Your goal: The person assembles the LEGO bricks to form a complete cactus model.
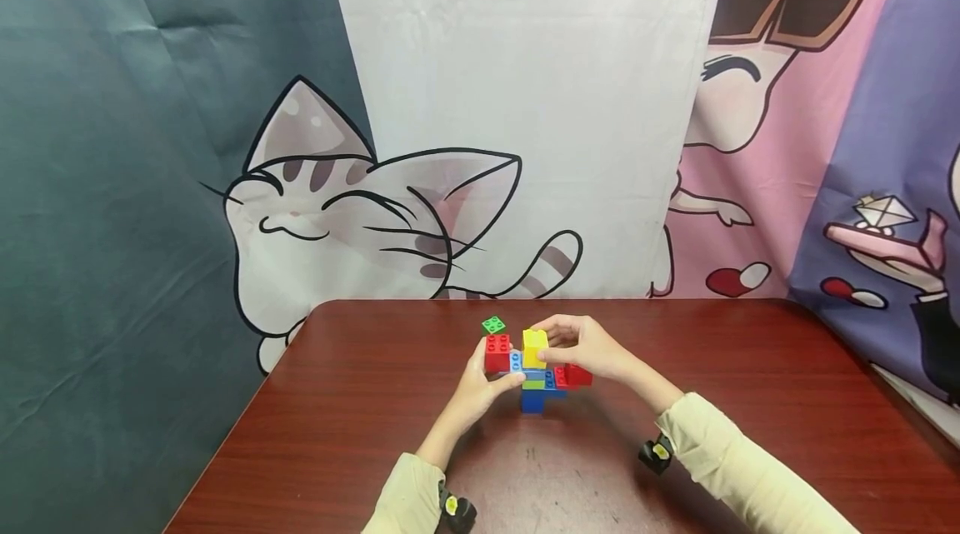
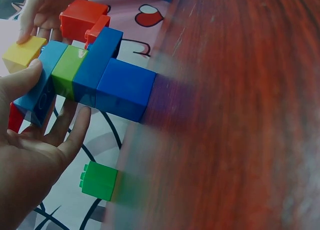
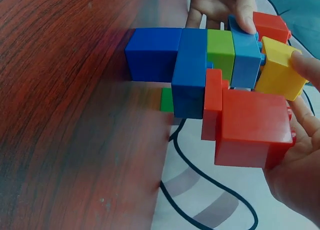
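A stack of toy building bricks stands on the table, with a dark blue brick (image 1: 532,403) at the bottom. Above it come a longer blue brick (image 3: 190,72), a lime green brick (image 3: 220,52) and a lighter blue brick (image 3: 246,59). My left hand (image 1: 474,391) grips the lighter blue brick, thumb on its near side. At the top, my right hand (image 1: 592,349) pinches a yellow brick (image 1: 535,349); it sits tilted, with blue studs showing beneath. One red brick (image 1: 497,353) is on the left arm of the stack, and red bricks (image 3: 255,127) project on the right.
A separate green brick (image 2: 99,181) stands on the table (image 1: 375,434) behind the stack, towards the far edge. Beyond that edge hangs a cloth backdrop (image 1: 540,101) with cartoon figures. Each wrist carries a small black camera (image 1: 656,454).
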The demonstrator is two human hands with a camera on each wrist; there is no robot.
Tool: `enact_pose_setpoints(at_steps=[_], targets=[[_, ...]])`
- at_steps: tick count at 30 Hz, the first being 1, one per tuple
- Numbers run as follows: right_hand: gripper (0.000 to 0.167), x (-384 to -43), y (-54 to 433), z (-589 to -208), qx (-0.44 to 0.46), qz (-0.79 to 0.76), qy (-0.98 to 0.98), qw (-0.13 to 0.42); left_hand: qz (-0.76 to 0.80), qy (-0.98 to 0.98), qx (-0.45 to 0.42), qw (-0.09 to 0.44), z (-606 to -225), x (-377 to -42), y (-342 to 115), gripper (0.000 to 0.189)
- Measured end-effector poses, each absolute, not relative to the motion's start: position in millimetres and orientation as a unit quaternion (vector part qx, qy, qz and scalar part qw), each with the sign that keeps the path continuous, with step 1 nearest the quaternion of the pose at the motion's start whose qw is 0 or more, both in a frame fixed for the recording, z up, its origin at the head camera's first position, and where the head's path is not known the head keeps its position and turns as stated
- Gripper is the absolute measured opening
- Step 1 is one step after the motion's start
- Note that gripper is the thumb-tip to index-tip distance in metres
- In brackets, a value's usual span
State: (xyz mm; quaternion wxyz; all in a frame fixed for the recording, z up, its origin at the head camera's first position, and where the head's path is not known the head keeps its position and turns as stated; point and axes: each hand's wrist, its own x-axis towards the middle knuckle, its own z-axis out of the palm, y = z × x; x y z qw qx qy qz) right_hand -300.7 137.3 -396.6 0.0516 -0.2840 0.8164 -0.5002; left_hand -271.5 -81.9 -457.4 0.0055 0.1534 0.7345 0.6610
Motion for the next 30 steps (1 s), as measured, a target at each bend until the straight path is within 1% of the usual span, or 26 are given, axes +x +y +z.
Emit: enact_pose_setpoints(at_steps=[13, 30], targets=[[0.035, -301.2, 136.5, -397.1, -0.323, -0.486, 0.811, 0.042, 0.657, 0.738, 0.152, 0.012, -456.8, -269.9, -82.3, 0.061], [0.036, -299.4, 137.7, -399.3, -0.331, -0.469, 0.818, 0.028, 0.660, 0.737, 0.147, 0.007, -456.0, -270.0, -82.0, 0.060]])
